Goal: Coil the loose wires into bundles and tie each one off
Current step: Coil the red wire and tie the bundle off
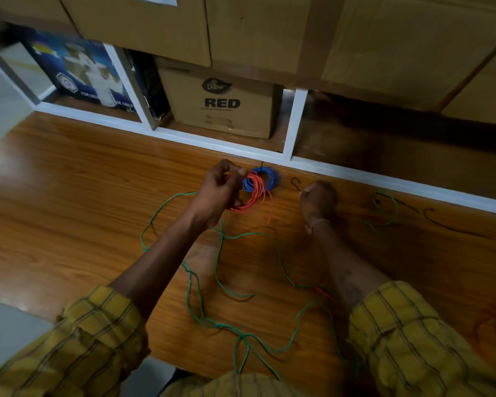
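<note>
My left hand (222,187) grips the orange coil (252,193) above the desk (69,196) near its far edge so the loops stay together, while my right hand (317,200) pinches a black tie (296,184) to bind it.

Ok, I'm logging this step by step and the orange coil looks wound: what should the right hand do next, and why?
Probably lift the short black tie that the right hand is pinching and bring it to the orange coil. The left hand grips that coil, which looks fully looped with one tail hanging loose and no tie visible on it. The green wire lies uncoiled.
</note>
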`<state>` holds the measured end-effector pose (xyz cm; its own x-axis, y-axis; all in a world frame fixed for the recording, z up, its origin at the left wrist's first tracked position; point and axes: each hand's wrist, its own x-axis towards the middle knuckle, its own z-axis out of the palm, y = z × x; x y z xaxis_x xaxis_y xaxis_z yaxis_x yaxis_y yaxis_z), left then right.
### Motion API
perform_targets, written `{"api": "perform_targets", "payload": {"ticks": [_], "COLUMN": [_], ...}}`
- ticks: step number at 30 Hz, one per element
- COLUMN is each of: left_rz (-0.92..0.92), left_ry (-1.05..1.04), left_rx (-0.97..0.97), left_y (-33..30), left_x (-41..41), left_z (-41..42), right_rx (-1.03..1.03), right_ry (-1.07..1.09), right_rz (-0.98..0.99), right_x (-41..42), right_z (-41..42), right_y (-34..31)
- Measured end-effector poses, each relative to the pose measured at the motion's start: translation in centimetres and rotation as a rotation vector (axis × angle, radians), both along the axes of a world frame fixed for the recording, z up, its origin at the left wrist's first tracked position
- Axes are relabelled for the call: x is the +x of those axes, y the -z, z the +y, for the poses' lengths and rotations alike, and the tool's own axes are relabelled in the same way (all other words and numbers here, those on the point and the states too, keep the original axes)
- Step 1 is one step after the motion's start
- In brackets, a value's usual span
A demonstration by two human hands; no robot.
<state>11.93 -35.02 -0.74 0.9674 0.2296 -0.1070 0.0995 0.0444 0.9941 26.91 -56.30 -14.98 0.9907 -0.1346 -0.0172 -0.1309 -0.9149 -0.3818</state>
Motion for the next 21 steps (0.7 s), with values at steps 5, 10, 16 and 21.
{"api": "perform_targets", "payload": {"ticks": [5,10,16,21], "left_rz": [0.023,0.067,0.088,0.042], "left_ry": [0.077,0.126,0.111,0.120], "left_rx": [-0.002,0.002,-0.008,-0.073], "left_y": [0.1,-0.5,-1.1,-2.1], "left_x": [0.3,0.2,0.1,-0.6], "left_z": [0.0,-0.2,0.1,0.3], "right_rx": [0.121,0.653,0.946,0.921], "right_ry": [-0.024,-0.016,-0.216,-0.373], "right_rz": [0.067,0.047,-0.073,-0.124], "right_x": [-2.3,-5.2,-9.3,-11.9], "right_z": [0.2,-0.3,0.9,2.2], "right_y": [-3.6,-9.0,-15.0,-17.2]}}
